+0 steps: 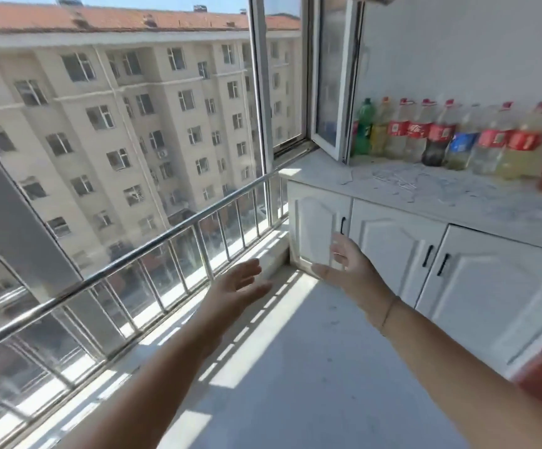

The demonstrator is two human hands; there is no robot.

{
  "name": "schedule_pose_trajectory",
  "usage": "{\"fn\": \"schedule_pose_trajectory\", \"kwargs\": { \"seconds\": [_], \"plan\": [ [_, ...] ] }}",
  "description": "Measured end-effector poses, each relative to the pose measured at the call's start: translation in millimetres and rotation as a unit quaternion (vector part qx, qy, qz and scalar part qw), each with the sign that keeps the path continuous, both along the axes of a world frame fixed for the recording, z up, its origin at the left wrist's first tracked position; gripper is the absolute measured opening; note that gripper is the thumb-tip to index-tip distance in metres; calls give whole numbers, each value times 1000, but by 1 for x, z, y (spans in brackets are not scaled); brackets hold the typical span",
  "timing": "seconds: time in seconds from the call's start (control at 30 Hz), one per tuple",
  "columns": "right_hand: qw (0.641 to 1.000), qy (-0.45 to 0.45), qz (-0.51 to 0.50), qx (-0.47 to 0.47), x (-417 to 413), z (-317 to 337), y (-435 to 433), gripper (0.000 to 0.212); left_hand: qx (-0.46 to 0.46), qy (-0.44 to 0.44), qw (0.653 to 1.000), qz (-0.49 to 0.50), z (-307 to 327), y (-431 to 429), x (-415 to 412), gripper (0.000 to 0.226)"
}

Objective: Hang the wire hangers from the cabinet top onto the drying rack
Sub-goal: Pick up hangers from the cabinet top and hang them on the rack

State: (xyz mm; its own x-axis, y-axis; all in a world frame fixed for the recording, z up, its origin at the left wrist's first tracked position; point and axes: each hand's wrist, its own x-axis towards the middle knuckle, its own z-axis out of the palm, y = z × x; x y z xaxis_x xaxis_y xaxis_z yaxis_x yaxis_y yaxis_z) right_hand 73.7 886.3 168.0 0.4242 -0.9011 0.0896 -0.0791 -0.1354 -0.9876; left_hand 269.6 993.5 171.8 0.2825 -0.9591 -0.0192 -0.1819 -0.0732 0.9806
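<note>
Wire hangers (396, 184) lay flat on the cabinet worktop (311, 176), far and to the right of both hands, and above them; motion blur hid their long axis. Right hand (350, 264) was nearer, left hand (240, 283) toward the railing (166, 234). Fingers of both were spread and empty.

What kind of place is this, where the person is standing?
Probably an enclosed balcony of an upper-floor flat: a metal railing runs along tall windows, another apartment block shows outside, and a white cabinet carries a row of bottles.
</note>
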Motion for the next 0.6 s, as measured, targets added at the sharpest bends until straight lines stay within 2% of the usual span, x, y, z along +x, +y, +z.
{"fn": "schedule_pose_trajectory", "kwargs": {
  "seconds": [0.2,0.4,0.6],
  "plan": [
    [994,0,-111,24,-79,-15,-76,70,7,23,996,-84,-10,-110,-61,51],
    [976,-23,-212,44,-131,-34,-159,45,21,32,989,-141,-23,-221,-97,59],
    [962,-24,-268,43,-166,-31,-252,19,21,38,981,-188,-26,-348,-122,50]
  ]
}}
